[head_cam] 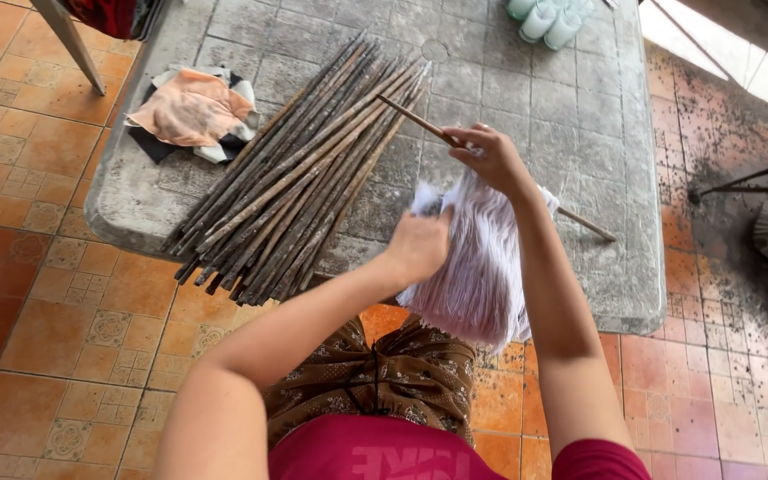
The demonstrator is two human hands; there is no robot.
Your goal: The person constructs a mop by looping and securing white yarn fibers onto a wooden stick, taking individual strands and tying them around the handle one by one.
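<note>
Now | right hand fingers pinch stick | left hand on fringe

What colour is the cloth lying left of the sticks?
Peach-orange cloth, seen in the head view.

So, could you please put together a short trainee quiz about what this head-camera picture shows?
1. True or false: the right hand grips a thin brown wooden stick.
2. What does the left hand touch: A the bundle of white and pale-purple threads, B the peach-coloured cloth, C the pile of dark wooden sticks?
3. Fill in: everything lies on a grey ____ table.

Key: 1 true; 2 A; 3 stone.
</note>
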